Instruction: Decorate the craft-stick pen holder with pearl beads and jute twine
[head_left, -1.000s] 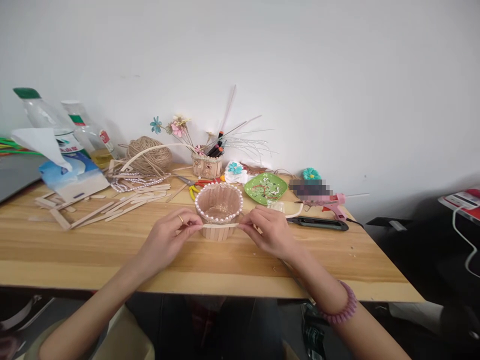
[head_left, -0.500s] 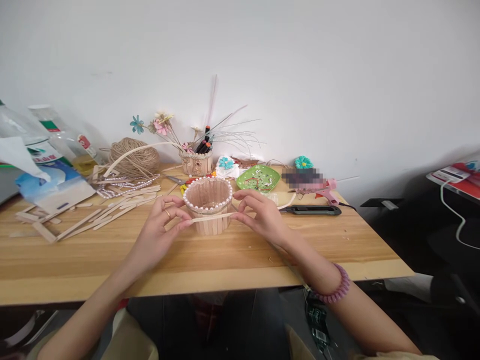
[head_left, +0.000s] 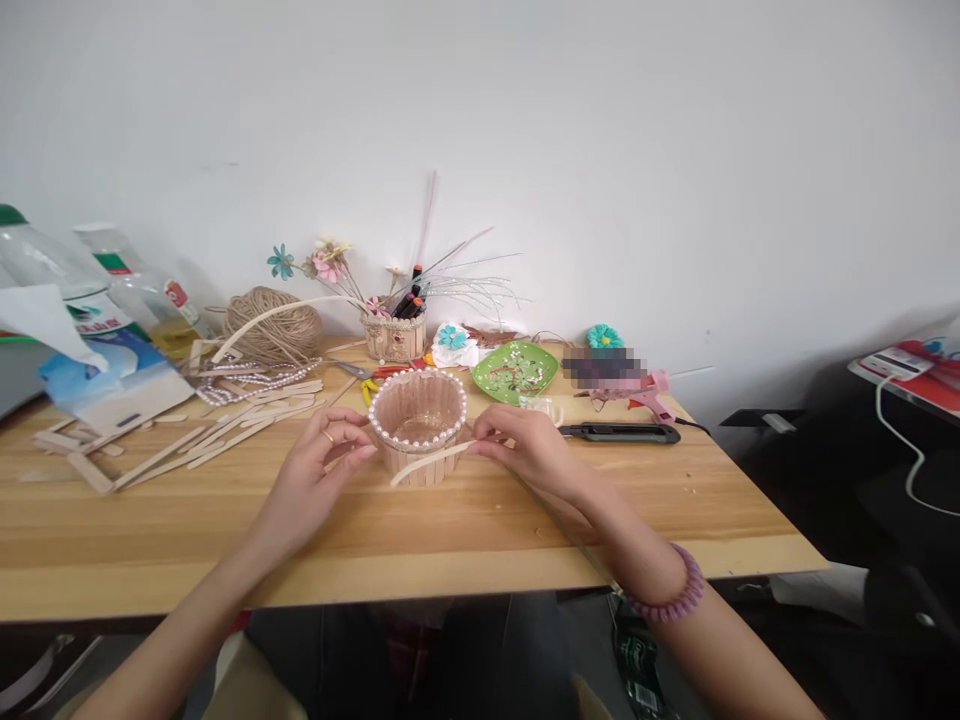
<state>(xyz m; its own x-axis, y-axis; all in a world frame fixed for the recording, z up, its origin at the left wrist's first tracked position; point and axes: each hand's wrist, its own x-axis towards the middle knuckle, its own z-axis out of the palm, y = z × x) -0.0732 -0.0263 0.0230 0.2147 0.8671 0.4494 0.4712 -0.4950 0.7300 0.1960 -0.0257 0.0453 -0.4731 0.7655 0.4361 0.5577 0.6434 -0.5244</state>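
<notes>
A small basket (head_left: 421, 467) of upright wooden craft sticks, rimmed with white pearl beads, stands on the table before me. My right hand (head_left: 525, 447), at the basket's right, pinches one end of a thin, slightly curved wooden strip (head_left: 427, 460). That strip crosses the front of the basket, its left end free and dipping down; I cannot tell if it touches the wall. On the other side, my left hand (head_left: 328, 462) holds nothing, with thumb and fingers apart close to the basket's left side.
Loose wooden sticks (head_left: 236, 428), pearl strings (head_left: 251, 380) and a twine ball (head_left: 274, 325) lie left. Behind stand a stick pot (head_left: 394, 340) with flowers and pens, and a green dish (head_left: 516, 372). To the right are a utility knife (head_left: 630, 433) and a pink glue gun (head_left: 654, 396).
My left hand has let go of the strip and drawn back slightly left. The strip's left end has dropped, while my right hand keeps the other end.
</notes>
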